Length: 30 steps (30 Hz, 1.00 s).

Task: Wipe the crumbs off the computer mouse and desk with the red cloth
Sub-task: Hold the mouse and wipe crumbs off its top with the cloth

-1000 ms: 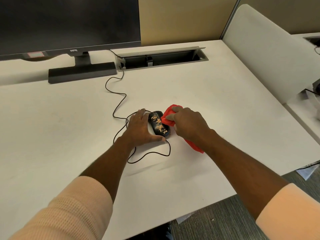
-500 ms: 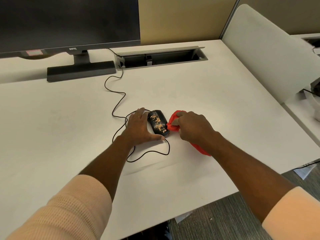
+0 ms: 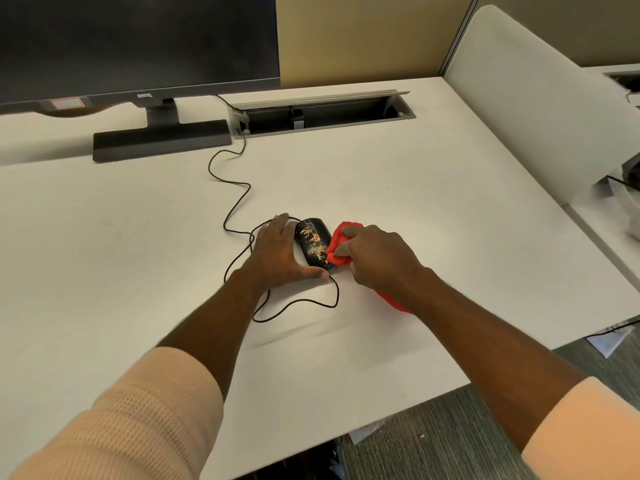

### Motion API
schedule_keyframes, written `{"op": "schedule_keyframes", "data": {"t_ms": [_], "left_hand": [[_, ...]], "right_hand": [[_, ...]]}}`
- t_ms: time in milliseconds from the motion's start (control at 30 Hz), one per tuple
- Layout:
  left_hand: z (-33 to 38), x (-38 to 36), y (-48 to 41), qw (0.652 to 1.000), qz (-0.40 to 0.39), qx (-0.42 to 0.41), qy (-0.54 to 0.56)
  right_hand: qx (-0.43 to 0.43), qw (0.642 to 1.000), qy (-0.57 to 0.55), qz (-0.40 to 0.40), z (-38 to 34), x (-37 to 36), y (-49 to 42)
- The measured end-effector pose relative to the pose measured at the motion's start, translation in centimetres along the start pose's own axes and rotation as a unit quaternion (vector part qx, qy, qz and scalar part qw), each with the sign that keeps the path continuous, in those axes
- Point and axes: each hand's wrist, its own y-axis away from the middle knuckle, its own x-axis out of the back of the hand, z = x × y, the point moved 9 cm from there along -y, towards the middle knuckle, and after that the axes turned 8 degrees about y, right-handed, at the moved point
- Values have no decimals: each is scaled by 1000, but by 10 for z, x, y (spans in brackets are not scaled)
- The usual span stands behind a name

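Head view showed a white bench (image 3: 381, 188), crumb-speckled mouse (image 3: 313, 241) near its middle, left hand (image 3: 278, 252) cupping it, fingers apart; right hand (image 3: 375, 259) clamped the cloth (image 3: 341, 242) against it. Monitor (image 3: 138, 46) far left.

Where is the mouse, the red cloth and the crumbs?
mouse (image 3: 313, 242), head view, on its black top shell.
red cloth (image 3: 338, 242), head view, on the bunched part by the mouse.
crumbs (image 3: 311, 237), head view, on the orange specks on the mouse.

Mouse (image 3: 313, 241) on desk (image 3: 398, 188), left hand (image 3: 277, 252) left, cloth (image 3: 341, 242) right
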Motion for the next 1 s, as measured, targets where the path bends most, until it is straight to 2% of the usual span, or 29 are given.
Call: {"op": "schedule_keyframes", "data": {"t_ms": [133,300,433,867,1000], "left_hand": [[0,0,0,1000,-1,1,-1],[-1,-1,-2,1000,-5,3,-8],[-2,-2,-3,1000,-5,3,-11],[0,-1,-1,1000,-5,1,4],[1,0,0,1000,0,-1,3]], "right_hand": [[-14,1000,3,-9,8,-1,2],[-51,997,-25,53,16,8,-2],[-46,996,-37,62,10,13,-10],[-4,999,39,4,0,2,0],[-2,1000,16,-18,5,-14,5]]}}
